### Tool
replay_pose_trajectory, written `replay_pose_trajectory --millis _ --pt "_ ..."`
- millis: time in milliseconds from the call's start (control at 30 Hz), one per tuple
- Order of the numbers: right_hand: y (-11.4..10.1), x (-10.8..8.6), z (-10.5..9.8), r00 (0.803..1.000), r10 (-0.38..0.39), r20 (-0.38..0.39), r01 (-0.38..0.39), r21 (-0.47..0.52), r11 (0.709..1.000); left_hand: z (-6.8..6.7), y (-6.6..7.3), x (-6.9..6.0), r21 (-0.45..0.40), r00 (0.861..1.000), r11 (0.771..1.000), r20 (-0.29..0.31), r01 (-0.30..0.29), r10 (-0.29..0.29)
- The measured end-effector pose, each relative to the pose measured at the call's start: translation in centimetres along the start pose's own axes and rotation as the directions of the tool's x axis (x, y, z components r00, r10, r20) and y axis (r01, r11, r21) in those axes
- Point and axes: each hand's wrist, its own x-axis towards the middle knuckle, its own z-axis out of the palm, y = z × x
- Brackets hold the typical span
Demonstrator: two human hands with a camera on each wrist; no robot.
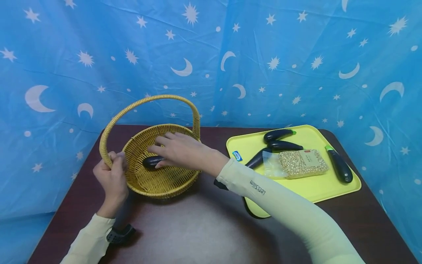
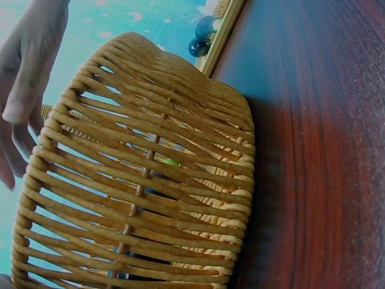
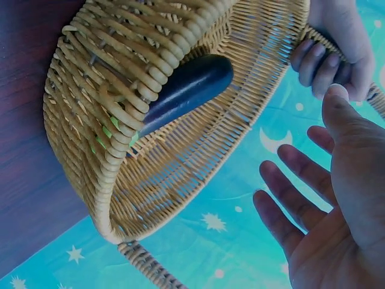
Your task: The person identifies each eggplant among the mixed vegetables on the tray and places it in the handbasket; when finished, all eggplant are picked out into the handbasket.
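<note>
A round wicker basket (image 1: pixel 158 192) with a tall arched handle (image 1: pixel 150 98) stands at the left of the table. My left hand (image 1: pixel 112 176) grips the left side of that handle, its fingers (image 3: pixel 313 66) curled round it in the right wrist view. Inside the basket lies a dark eggplant (image 1: pixel 152 162), whose green stem end shows through the weave in the right wrist view (image 3: pixel 186 90). Over the basket's opening hovers my right hand (image 1: pixel 181 150). Its fingers are spread and hold nothing; the right wrist view shows them apart from the eggplant.
To the right, a yellow tray (image 1: pixel 316 194) carries several eggplants (image 1: pixel 341 167) and a clear packet of pale grains (image 1: pixel 300 164). A small blue label (image 1: pixel 237 156) sits near the tray's left rim. Behind the dark table (image 1: pixel 197 227) hangs a blue star-and-moon curtain (image 1: pixel 211 47).
</note>
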Motion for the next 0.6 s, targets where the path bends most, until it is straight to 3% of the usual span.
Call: replay_pose_trajectory --millis 200,467,600 --pt "-0.3 -1.1 -0.5 0.999 -0.023 -0.039 0.024 0.021 0.999 -0.1 -0.1 0.1 0.002 1.000 1.000 -0.015 0.003 -0.003" --pt "-0.1 -3.4 -1.1 0.999 0.015 -0.034 -0.013 0.039 0.999 0.0 -0.1 0.0 0.005 1.000 1.000 -0.001 -0.001 0.001" --pt "0.4 -4.8 -1.5 0.998 0.018 -0.068 -0.015 0.046 0.999 0.0 0.0 0.1 0.016 1.000 1.000 0.010 -0.004 0.004"
